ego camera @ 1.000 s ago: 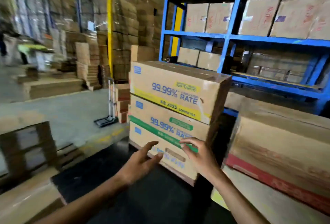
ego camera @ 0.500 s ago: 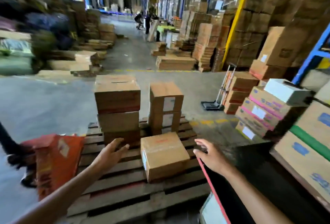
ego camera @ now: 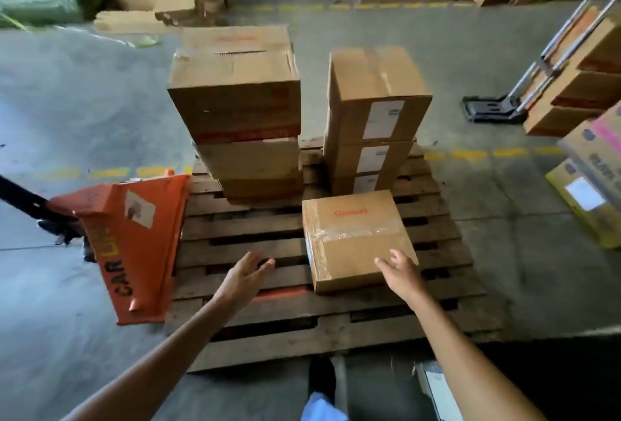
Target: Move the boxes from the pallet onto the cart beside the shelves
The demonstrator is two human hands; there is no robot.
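Note:
A wooden pallet (ego camera: 268,306) lies on the concrete floor in front of me. A single taped cardboard box (ego camera: 353,236) sits on its near right part. Behind it stand two stacks of boxes: a wider left stack (ego camera: 235,98) and a narrower right stack (ego camera: 373,111) with white labels. My left hand (ego camera: 243,278) hovers open over the pallet slats, left of the single box and apart from it. My right hand (ego camera: 400,274) is open at the box's near right corner, fingers spread over its top edge. The cart is out of view.
An orange pallet jack (ego camera: 134,236) stands against the pallet's left side. A hand truck (ego camera: 504,108) with stacked boxes is at the right, with more printed boxes (ego camera: 591,178) near it. Flattened cardboard piles lie beyond a yellow dashed floor line. My shoe (ego camera: 321,377) is just below the pallet.
My view swung from the stacked boxes beside the blue shelves to the pallet and tilted down. Both hands, empty throughout, have moved closer to the single box.

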